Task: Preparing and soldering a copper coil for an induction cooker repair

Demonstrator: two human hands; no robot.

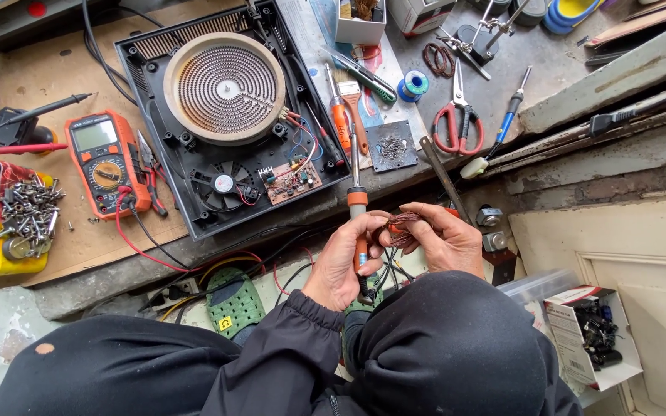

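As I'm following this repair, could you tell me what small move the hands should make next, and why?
Probably swing the soldering iron tip back toward the coppery wire bundle. The left hand grips the iron's orange handle with its tip pointing away over the bench edge, while the right hand pinches the bundle beside it, so tip and wire are apart.

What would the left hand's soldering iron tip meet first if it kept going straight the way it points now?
Likely the orange-handled tool lying on the bench: the left hand holds the soldering iron pointing away from the body, its tip close beside that tool. Height above the bench is unclear, so it might pass over.
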